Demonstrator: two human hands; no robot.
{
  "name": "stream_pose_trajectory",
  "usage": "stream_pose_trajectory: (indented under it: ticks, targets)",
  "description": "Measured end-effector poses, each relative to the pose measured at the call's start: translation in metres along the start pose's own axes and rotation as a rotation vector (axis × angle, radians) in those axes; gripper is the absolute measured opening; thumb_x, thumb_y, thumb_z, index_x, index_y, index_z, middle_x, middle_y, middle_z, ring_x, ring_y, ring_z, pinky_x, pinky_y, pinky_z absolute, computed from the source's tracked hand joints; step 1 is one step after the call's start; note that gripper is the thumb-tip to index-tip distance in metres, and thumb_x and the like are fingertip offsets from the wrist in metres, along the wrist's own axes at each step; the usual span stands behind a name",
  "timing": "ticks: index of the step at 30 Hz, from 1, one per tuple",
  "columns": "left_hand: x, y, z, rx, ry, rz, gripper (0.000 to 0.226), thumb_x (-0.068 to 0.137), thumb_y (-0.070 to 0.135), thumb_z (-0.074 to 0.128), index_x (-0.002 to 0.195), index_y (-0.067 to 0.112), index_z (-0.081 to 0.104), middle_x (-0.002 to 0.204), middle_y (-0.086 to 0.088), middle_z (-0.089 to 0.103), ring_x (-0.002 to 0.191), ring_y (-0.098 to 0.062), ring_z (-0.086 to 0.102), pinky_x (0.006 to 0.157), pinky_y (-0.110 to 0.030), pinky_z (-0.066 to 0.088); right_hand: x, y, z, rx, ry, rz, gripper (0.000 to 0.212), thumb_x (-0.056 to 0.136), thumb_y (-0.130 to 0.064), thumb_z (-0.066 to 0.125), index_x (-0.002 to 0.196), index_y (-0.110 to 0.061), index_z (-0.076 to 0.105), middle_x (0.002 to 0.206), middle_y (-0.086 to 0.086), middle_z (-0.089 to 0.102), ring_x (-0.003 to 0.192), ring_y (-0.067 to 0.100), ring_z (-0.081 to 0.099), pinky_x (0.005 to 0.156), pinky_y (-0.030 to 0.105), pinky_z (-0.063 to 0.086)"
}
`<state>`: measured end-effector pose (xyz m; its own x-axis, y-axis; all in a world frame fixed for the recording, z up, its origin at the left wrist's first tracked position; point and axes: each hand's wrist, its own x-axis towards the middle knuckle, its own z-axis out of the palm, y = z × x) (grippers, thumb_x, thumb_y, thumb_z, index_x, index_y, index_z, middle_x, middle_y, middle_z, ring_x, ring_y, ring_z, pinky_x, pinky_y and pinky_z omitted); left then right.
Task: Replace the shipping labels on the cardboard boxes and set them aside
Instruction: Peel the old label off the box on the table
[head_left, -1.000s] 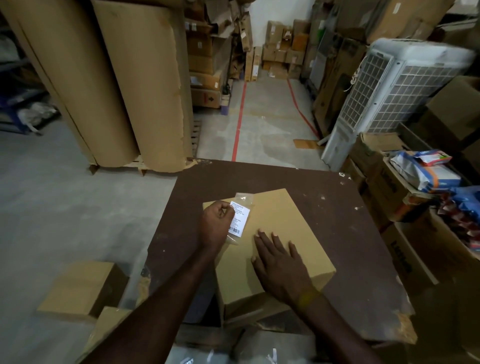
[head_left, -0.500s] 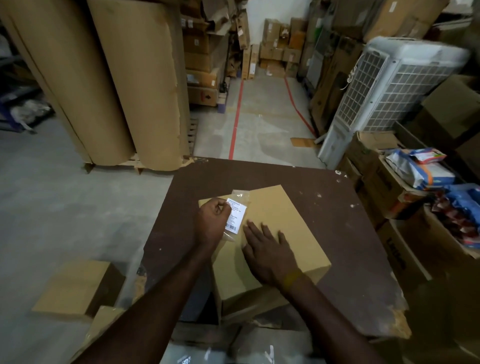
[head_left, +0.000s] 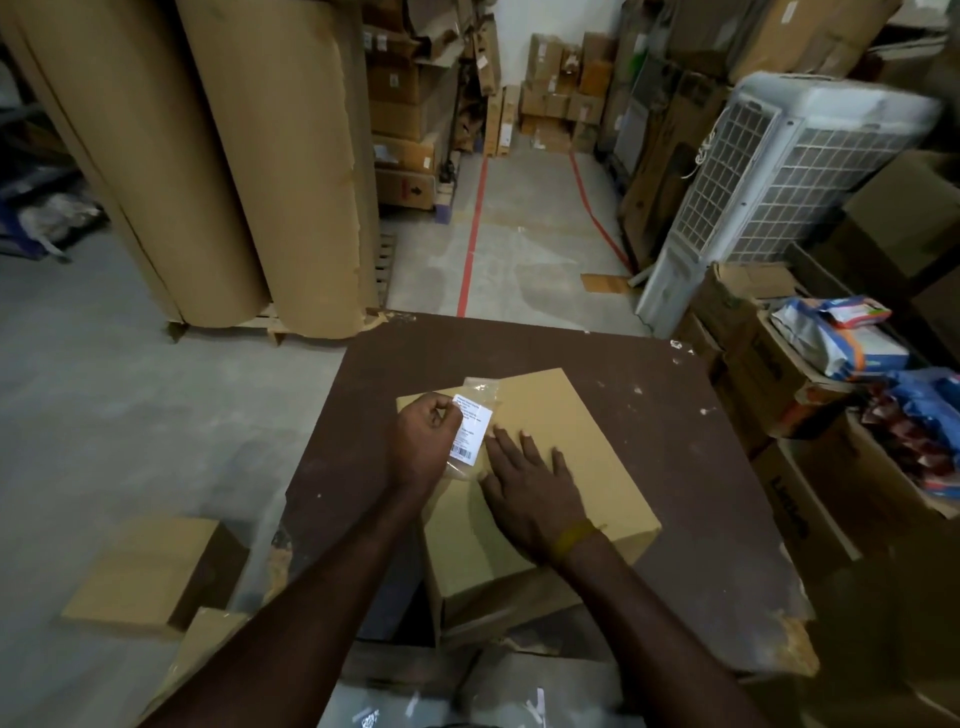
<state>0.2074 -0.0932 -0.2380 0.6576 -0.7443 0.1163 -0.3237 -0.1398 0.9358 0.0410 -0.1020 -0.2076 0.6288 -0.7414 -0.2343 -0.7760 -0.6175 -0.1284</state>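
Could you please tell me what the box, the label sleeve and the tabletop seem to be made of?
Box: matte tan cardboard, by its dull, even brown faces.
Label sleeve: probably clear glossy plastic over white printed paper; it glints.
Tabletop: likely dark brown hardboard, chipped pale at the edges.

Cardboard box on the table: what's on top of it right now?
On the cardboard box: a white shipping label in a clear plastic sleeve, pinched by the left hand, and the right hand pressing flat beside it. Whatever lies under the hands is covered.
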Motion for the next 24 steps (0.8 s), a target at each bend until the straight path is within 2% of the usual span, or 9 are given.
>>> stream_pose_trajectory:
  ticks: [3, 7, 9, 11, 13, 15, 18, 21, 24]
  targets:
    - [-0.001, 0.002, 0.0, 0.008, 0.021, 0.01, 0.01, 0.091, 0.025, 0.066, 0.087, 0.017, 0.07, 0.084, -0.002, 0.073, 0.073, -0.016, 0.071, 0.063, -0.041, 0.059, 0.002, -0.005, 0.0, 0.018, 0.007, 0.022, 0.062, 0.106, -0.047, 0.013, 0.16, -0.022, -0.002, 0.168, -0.005, -0.005, 0.154, 0.023, -0.004, 0.122, 0.052, 0.003]
    - [-0.001, 0.004, 0.001, 0.005, 0.037, 0.023, 0.009, 0.092, 0.016, 0.066, 0.083, 0.017, 0.068, 0.079, -0.004, 0.071, 0.066, -0.012, 0.065, 0.057, -0.027, 0.049, -0.051, -0.008, 0.011, 0.054, 0.021, -0.002, 0.093, 0.077, -0.064, -0.025, 0.159, -0.024, -0.007, 0.165, -0.007, -0.015, 0.153, 0.017, -0.009, 0.122, 0.045, -0.002]
    - [-0.002, 0.004, 0.0, -0.004, 0.033, 0.017, 0.009, 0.093, 0.018, 0.066, 0.085, 0.015, 0.069, 0.079, -0.005, 0.072, 0.067, -0.012, 0.065, 0.059, -0.029, 0.051, -0.054, -0.001, 0.012, 0.033, 0.011, -0.005, 0.105, 0.067, -0.066, -0.036, 0.159, -0.025, -0.006, 0.165, -0.008, -0.014, 0.154, 0.017, -0.006, 0.122, 0.045, 0.0]
    - [0.0, 0.001, 0.001, -0.012, 0.018, 0.007, 0.011, 0.092, 0.023, 0.065, 0.088, 0.015, 0.071, 0.083, -0.004, 0.074, 0.073, -0.016, 0.07, 0.064, -0.035, 0.057, -0.036, 0.004, 0.008, 0.044, 0.013, 0.023, 0.092, 0.081, -0.065, -0.03, 0.16, -0.023, -0.005, 0.166, -0.007, -0.011, 0.154, 0.019, -0.004, 0.122, 0.048, 0.001]
    - [0.001, -0.001, 0.001, -0.014, 0.008, 0.012, 0.01, 0.092, 0.024, 0.065, 0.087, 0.016, 0.07, 0.084, -0.003, 0.074, 0.075, -0.018, 0.071, 0.066, -0.038, 0.058, -0.01, 0.006, 0.0, 0.041, -0.007, 0.072, 0.068, 0.101, -0.056, 0.0, 0.16, -0.022, -0.005, 0.167, -0.006, -0.01, 0.154, 0.019, -0.004, 0.122, 0.05, 0.001]
    - [0.0, 0.0, 0.001, -0.013, 0.012, 0.023, 0.008, 0.092, 0.02, 0.065, 0.086, 0.017, 0.07, 0.083, -0.003, 0.073, 0.076, -0.018, 0.07, 0.067, -0.039, 0.057, 0.003, 0.005, -0.005, 0.044, -0.005, 0.091, 0.063, 0.106, -0.049, 0.013, 0.16, -0.021, -0.004, 0.167, -0.004, -0.009, 0.154, 0.021, -0.005, 0.122, 0.051, 0.001]
    - [-0.002, 0.003, -0.001, -0.009, 0.006, 0.007, 0.007, 0.094, 0.021, 0.065, 0.089, 0.018, 0.069, 0.086, -0.001, 0.073, 0.076, -0.015, 0.071, 0.066, -0.037, 0.058, -0.016, 0.003, -0.001, 0.035, -0.006, 0.093, 0.073, 0.097, -0.06, -0.005, 0.159, -0.021, -0.005, 0.167, -0.005, -0.011, 0.154, 0.021, -0.005, 0.123, 0.05, 0.002]
    - [-0.003, 0.003, 0.0, -0.007, 0.01, -0.009, 0.01, 0.095, 0.022, 0.064, 0.094, 0.014, 0.071, 0.089, -0.003, 0.075, 0.076, -0.014, 0.072, 0.062, -0.033, 0.059, -0.056, 0.003, 0.009, 0.008, 0.001, 0.068, 0.112, 0.063, -0.07, -0.042, 0.159, -0.024, -0.008, 0.164, -0.009, -0.016, 0.154, 0.018, -0.008, 0.122, 0.048, 0.003]
    - [-0.001, 0.003, 0.0, 0.001, 0.025, -0.008, 0.008, 0.093, 0.019, 0.066, 0.093, 0.014, 0.072, 0.087, -0.004, 0.074, 0.074, -0.017, 0.071, 0.063, -0.033, 0.057, -0.054, 0.011, 0.006, -0.015, -0.015, 0.069, 0.097, 0.076, -0.07, -0.03, 0.159, -0.025, -0.007, 0.165, -0.01, -0.014, 0.154, 0.018, -0.007, 0.122, 0.05, 0.004]
